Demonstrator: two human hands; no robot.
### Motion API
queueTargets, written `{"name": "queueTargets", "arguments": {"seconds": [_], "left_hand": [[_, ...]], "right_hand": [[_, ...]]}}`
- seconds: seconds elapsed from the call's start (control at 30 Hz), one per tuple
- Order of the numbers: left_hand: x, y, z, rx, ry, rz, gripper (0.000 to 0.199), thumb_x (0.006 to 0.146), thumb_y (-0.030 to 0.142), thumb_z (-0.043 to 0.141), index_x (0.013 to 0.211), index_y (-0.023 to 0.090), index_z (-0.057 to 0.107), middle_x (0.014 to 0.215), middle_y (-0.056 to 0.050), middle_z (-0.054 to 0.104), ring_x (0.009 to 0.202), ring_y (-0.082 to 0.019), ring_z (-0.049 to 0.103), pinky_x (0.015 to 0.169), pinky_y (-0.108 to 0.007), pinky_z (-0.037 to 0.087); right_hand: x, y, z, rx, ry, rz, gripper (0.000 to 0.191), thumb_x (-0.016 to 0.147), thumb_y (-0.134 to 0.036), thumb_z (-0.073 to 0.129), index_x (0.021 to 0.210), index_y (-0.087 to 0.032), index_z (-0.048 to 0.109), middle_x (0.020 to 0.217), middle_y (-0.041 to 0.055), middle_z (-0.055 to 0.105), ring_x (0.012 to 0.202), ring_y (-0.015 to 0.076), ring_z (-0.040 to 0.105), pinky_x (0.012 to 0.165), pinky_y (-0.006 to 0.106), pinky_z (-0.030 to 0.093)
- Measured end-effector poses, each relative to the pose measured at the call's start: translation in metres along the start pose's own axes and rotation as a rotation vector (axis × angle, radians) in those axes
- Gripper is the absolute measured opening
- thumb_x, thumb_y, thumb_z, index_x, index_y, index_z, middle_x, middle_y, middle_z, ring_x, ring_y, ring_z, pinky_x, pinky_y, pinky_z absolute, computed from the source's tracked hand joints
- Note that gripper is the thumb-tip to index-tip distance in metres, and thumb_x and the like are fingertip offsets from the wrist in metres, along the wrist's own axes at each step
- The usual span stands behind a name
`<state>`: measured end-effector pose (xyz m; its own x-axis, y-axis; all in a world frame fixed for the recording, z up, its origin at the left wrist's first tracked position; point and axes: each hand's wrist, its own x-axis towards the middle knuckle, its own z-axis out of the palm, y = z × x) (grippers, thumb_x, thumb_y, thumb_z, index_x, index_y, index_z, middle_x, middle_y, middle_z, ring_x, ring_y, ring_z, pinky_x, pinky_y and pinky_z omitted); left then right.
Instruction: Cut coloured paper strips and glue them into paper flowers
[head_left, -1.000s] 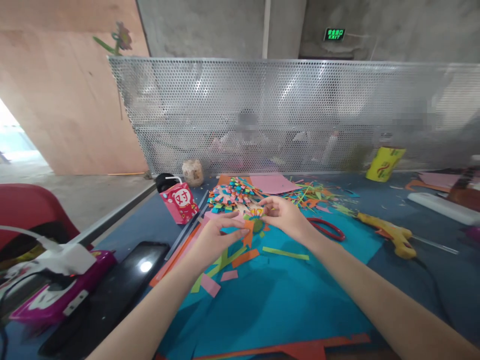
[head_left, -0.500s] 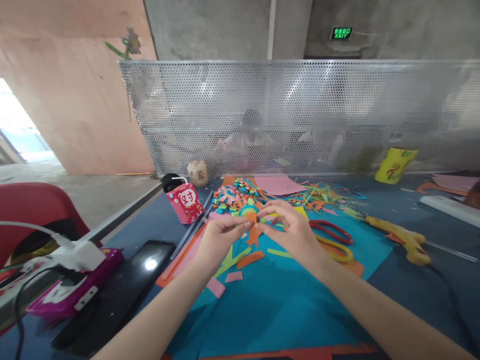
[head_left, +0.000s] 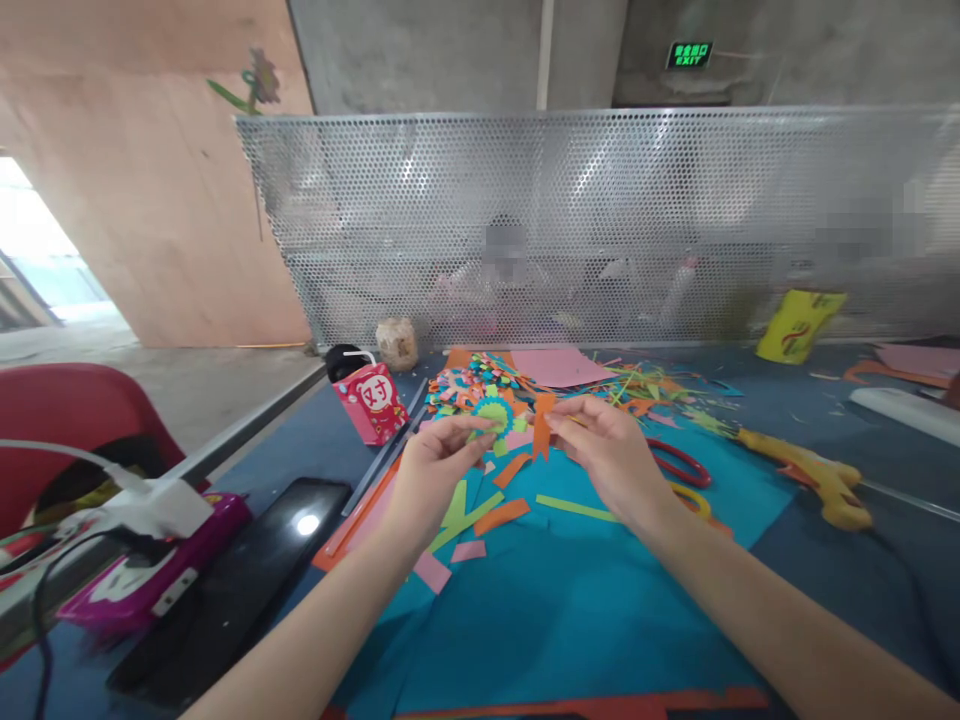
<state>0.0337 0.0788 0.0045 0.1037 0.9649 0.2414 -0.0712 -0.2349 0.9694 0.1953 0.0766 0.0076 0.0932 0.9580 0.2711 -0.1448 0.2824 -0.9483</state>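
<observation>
Between thumb and fingers my left hand (head_left: 442, 462) pinches a paper rosette (head_left: 493, 412), green in the middle with a blue scalloped ring and small coloured tabs around it. My right hand (head_left: 604, 447) is closed on an orange paper strip (head_left: 543, 428) with a notched lower end, held upright just right of the rosette and apart from it. Under both hands lies a large blue paper sheet (head_left: 540, 600). Loose orange (head_left: 501, 516), green (head_left: 576, 508) and pink paper strips (head_left: 432, 572) are scattered on it. Scissors with red and yellow handles (head_left: 684, 462) lie partly behind my right wrist.
A heap of coloured paper pieces (head_left: 465, 385) sits beyond my hands. Left are a pink drink carton (head_left: 370, 402), a black phone (head_left: 240, 580) and a purple power strip (head_left: 161, 570). A yellow glue gun (head_left: 806, 470) lies right. A perforated metal screen (head_left: 450, 200) stands behind.
My hands have moved apart. The orange strip, earlier in front of the rosette, has shifted right with my right hand, and the rosette now shows more fully in my left.
</observation>
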Motion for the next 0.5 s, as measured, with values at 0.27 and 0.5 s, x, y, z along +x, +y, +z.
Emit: {"name": "queueTargets", "arguments": {"seconds": [0.27,0.5], "left_hand": [[-0.0017,0.0065,0.0012,-0.256,0.131,-0.061,0.050,0.057,0.013,0.067,0.100,0.022,0.042,0.052,0.010,0.047,0.054,-0.009,0.055,0.054,-0.022,0.048],[0.0024,0.0057,-0.0033,-0.429,0.068,-0.192,0.015,0.058,0.019,0.067,0.064,0.012,0.056,0.065,0.000,0.060,0.061,-0.010,0.057,0.068,-0.029,0.048]], "right_hand": [[-0.0062,-0.0002,0.0008,0.304,-0.124,0.151,0.012,0.063,-0.022,0.063,0.069,-0.017,0.054,0.065,0.0002,0.063,0.063,0.0131,0.060,0.055,0.024,0.046],[-0.0068,0.0073,-0.0009,0.270,-0.082,0.184,0.016,0.063,-0.023,0.064,0.071,-0.015,0.054,0.064,-0.0005,0.061,0.059,0.0100,0.056,0.051,0.021,0.044]]}}
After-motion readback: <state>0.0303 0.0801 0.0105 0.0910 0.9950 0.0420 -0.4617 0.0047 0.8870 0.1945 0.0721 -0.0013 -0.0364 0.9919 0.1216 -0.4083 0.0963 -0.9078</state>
